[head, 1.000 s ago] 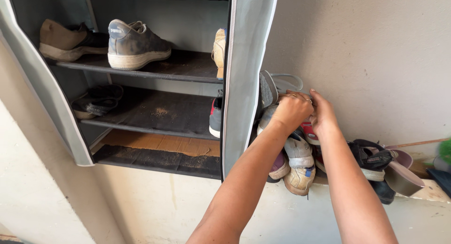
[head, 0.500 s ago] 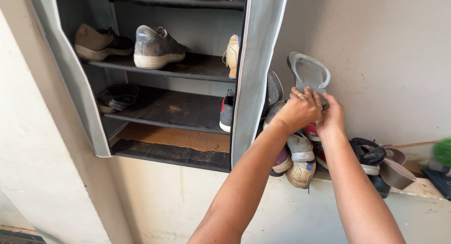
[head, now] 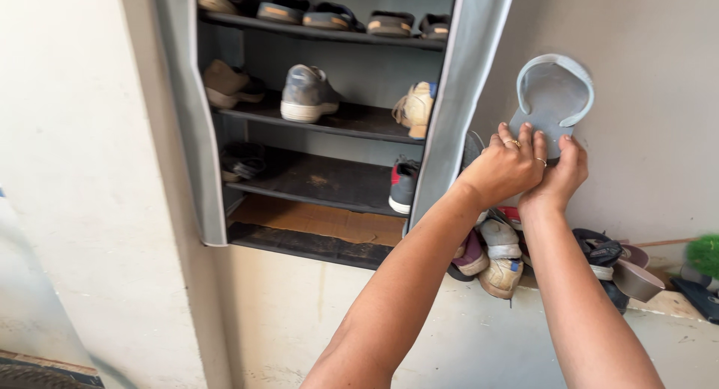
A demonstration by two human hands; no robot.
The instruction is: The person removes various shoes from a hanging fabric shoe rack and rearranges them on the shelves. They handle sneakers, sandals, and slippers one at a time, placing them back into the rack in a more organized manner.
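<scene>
Both my hands hold up one grey flip-flop sandal (head: 553, 95) against the grey wall, just right of the shoe rack. My left hand (head: 506, 166) grips its heel end from the front, fingers spread over the sole, with rings on two fingers. My right hand (head: 560, 173) clasps the same end from the right side. The sandal stands upright, toe strap at the top. Below my hands a heap of shoes (head: 500, 256) lies on a ledge.
A grey fabric-covered shoe rack (head: 463, 104) stands open at left, with sneakers (head: 308, 95) and sandals on several dark shelves. A black sandal (head: 599, 253) and a mauve shoe (head: 641, 275) lie at the right of the ledge. A green object (head: 704, 256) shows at the far right.
The grey sandal has been lifted out of the shoe heap and raised up along the wall by both hands. My view has shifted left and up, showing more of the rack.
</scene>
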